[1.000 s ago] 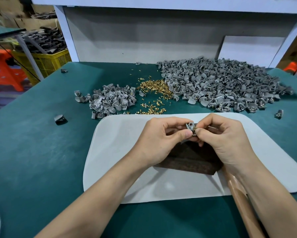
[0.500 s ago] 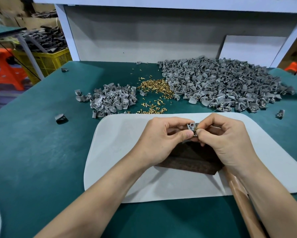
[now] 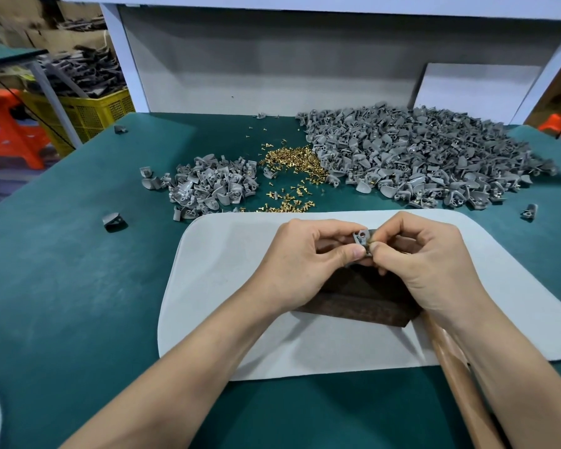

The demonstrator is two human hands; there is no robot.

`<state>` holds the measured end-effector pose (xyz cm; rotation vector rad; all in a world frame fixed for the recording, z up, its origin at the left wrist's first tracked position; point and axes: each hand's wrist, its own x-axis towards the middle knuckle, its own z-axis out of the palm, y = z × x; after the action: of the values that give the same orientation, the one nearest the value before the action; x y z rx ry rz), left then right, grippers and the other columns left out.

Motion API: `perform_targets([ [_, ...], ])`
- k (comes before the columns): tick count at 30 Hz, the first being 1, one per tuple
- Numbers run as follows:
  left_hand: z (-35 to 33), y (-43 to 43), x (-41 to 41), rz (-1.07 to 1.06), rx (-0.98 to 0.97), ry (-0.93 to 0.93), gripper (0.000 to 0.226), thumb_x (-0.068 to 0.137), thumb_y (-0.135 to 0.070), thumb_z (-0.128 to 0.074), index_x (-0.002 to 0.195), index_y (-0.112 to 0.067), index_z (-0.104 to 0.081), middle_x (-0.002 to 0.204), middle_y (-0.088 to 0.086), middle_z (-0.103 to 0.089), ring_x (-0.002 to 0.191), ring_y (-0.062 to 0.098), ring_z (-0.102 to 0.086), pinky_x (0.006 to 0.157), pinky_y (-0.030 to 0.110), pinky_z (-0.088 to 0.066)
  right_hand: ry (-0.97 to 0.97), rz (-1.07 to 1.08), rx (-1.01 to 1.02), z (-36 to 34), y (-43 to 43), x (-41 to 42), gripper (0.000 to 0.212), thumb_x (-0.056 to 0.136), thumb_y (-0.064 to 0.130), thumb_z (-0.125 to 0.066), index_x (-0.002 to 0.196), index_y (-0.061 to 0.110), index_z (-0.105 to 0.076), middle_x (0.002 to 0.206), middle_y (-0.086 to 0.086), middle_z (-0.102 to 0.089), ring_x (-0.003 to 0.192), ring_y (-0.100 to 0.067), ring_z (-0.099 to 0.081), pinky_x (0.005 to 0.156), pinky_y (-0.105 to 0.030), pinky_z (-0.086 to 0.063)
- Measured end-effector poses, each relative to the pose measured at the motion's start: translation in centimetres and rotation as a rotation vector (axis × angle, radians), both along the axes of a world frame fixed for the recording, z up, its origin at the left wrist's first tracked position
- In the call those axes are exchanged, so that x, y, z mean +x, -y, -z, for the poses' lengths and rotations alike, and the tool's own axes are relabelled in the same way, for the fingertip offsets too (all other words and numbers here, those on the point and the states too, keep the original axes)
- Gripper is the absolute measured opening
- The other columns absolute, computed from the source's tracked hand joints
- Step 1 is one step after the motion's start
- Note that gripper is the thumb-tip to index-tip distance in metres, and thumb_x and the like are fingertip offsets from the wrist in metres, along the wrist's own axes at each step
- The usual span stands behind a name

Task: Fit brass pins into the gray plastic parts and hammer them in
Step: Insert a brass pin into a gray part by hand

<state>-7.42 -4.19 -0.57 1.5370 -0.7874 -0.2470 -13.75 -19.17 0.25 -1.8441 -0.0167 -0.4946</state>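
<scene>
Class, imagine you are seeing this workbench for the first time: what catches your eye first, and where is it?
The big heap of gray plastic parts sprawls across the back right of the green table, with a glinting pile of brass pins just left of it. At the centre, the left hand and right hand pinch one gray part between them above a dark wooden block on a pale mat.
</scene>
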Motion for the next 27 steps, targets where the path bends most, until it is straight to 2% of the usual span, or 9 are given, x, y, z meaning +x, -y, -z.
perform_targets([
  [4, 0.03, -0.02, -0.02, -0.003, 0.01, 0.018, 0.03, 0.083, -0.002, -0.068, 0.105, -0.022, -0.066, 0.078, -0.017, -0.067, 0.082, 0.001, -0.065, 0.085, 0.019, -0.051, -0.012, 0.001, -0.001, -0.04, 0.02, -0.06, 0.022, 0.071, 0.002, -0.07, 0.062, 0.022, -0.064, 0.05, 0.004, -0.061, 0.049, -0.008, -0.057, 0.057, -0.021, -0.049],
  [6, 0.03, -0.04, -0.07, -0.007, 0.022, 0.026, 0.03, 0.083, -0.002, -0.068, 0.104, -0.023, -0.067, 0.076, -0.019, -0.067, 0.082, 0.001, -0.066, 0.085, 0.018, -0.051, -0.016, 0.004, -0.014, 0.0, 0.12, -0.03, 0.026, 0.073, -0.002, -0.069, 0.062, 0.022, -0.064, 0.05, 0.004, -0.061, 0.048, -0.008, -0.056, 0.057, -0.023, -0.049],
  [11, 0.21, -0.02, -0.12, -0.018, 0.014, 0.031, 0.028, 0.083, -0.002, -0.069, 0.11, -0.003, -0.068, 0.087, -0.002, -0.07, 0.086, 0.007, -0.067, 0.088, 0.021, -0.052, -0.024, -0.014, -0.006, -0.03, 0.19, 0.05, 0.032, 0.075, -0.011, -0.064, 0.058, 0.017, -0.061, 0.048, 0.004, -0.06, 0.045, -0.005, -0.054, 0.051, -0.014, -0.045],
  [13, 0.24, 0.0, -0.17, -0.023, 0.009, 0.038, 0.028, 0.082, -0.002, -0.069, 0.11, -0.002, -0.068, 0.086, -0.002, -0.07, 0.085, 0.005, -0.067, 0.086, 0.018, -0.051, -0.025, -0.021, 0.002, 0.01, 0.24, 0.09, 0.033, 0.075, -0.012, -0.063, 0.059, 0.016, -0.06, 0.048, 0.005, -0.06, 0.044, -0.003, -0.053, 0.049, -0.012, -0.042],
  [18, 0.08, 0.07, -0.27, -0.029, -0.031, 0.008, 0.026, 0.083, 0.0, -0.068, 0.101, -0.018, -0.069, 0.076, -0.017, -0.068, 0.078, 0.001, -0.065, 0.082, 0.018, -0.051, -0.017, -0.031, 0.052, 0.0, 0.28, 0.2, 0.03, 0.078, -0.007, -0.065, 0.06, 0.016, -0.062, 0.053, 0.0, -0.062, 0.047, -0.009, -0.055, 0.052, -0.016, -0.046],
  [20, -0.04, 0.12, -0.28, -0.038, -0.071, -0.008, 0.024, 0.082, 0.0, -0.068, 0.096, -0.019, -0.069, 0.076, -0.015, -0.069, 0.077, 0.0, -0.065, 0.079, 0.016, -0.051, 0.003, -0.043, 0.097, -0.06, 0.08, 0.22, 0.018, 0.076, 0.004, -0.065, 0.063, 0.016, -0.064, 0.057, -0.004, -0.063, 0.05, -0.011, -0.056, 0.052, -0.017, -0.046],
  [22, -0.19, 0.15, -0.25, -0.035, -0.111, -0.03, 0.022, 0.082, 0.002, -0.067, 0.097, -0.013, -0.069, 0.079, -0.01, -0.069, 0.076, 0.002, -0.066, 0.078, 0.015, -0.051, 0.004, -0.07, 0.19, -0.04, -0.02, 0.24, 0.012, 0.075, 0.011, -0.061, 0.065, 0.016, -0.067, 0.059, -0.005, -0.064, 0.054, -0.012, -0.057, 0.052, -0.018, -0.046],
  [25, -0.38, 0.17, -0.32, -0.015, -0.156, -0.062, 0.021, 0.082, 0.004, -0.065, 0.101, -0.005, -0.066, 0.081, -0.003, -0.07, 0.076, 0.008, -0.07, 0.078, 0.016, -0.052, -0.014, -0.117, 0.343, 0.17, 0.18, 0.35, 0.016, 0.078, 0.012, -0.057, 0.07, 0.014, -0.07, 0.063, -0.009, -0.062, 0.06, -0.02, -0.056, 0.053, -0.024, -0.047],
  [27, -0.46, 0.19, -0.42, -0.013, -0.16, -0.06, 0.021, 0.082, 0.005, -0.065, 0.101, -0.001, -0.065, 0.082, 0.0, -0.069, 0.076, 0.007, -0.069, 0.078, 0.015, -0.051, -0.012, -0.129, 0.374, 0.19, 0.24, 0.38, 0.018, 0.079, 0.012, -0.053, 0.072, 0.014, -0.07, 0.064, -0.009, -0.061, 0.061, -0.021, -0.056, 0.053, -0.026, -0.046],
])
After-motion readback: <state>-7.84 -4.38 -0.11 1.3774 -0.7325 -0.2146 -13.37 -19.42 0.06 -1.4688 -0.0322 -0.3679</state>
